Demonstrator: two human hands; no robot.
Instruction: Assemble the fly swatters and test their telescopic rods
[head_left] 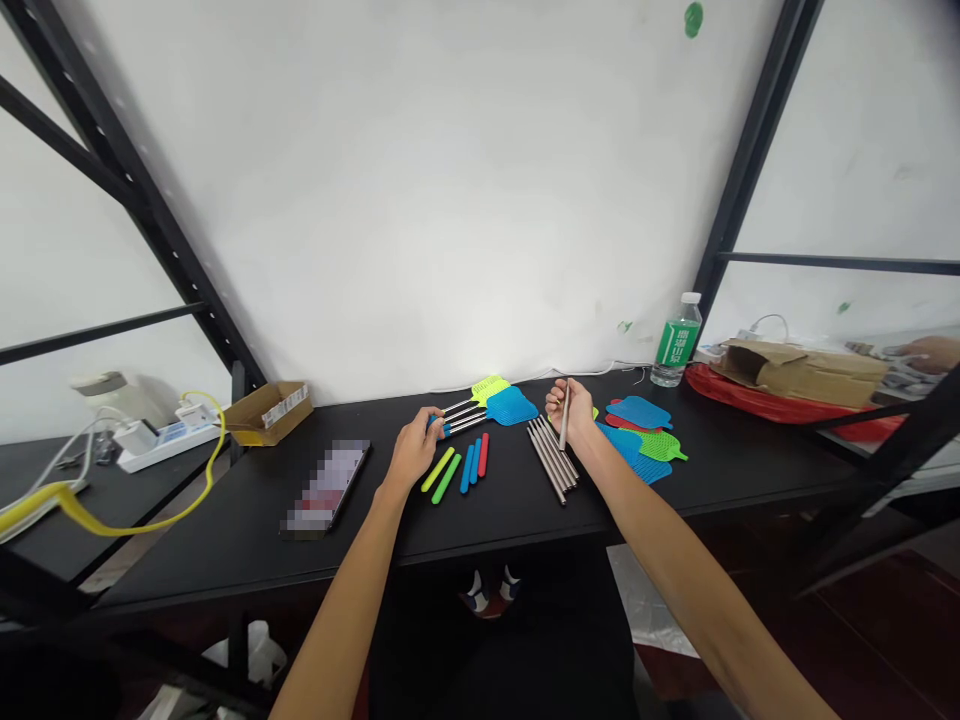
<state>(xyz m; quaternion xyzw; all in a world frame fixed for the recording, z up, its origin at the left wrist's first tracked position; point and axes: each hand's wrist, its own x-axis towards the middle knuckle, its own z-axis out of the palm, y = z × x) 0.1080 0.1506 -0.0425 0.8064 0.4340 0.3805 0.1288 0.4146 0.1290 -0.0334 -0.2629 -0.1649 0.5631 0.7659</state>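
Observation:
My right hand (568, 410) is closed around a thin metal rod (564, 412), held upright above a row of several metal rods (553, 458) lying on the black table (225, 520). My left hand (414, 447) rests closed on the blue handle end of an assembled fly swatter, whose blue head (511, 406) lies further back beside a yellow-headed one (488, 387). Several loose coloured handle sleeves (459, 467), green, blue and red, lie just right of my left hand. A pile of loose swatter heads (640, 437), blue, green and red, lies right of my right hand.
A phone (328, 485) lies left of my left hand. A small cardboard box (268, 411), a power strip (169, 437) and a yellow cable (112, 520) sit at the left. A green-labelled water bottle (677, 341) and a brown bag (802, 372) stand at the right. Black shelf struts frame both sides.

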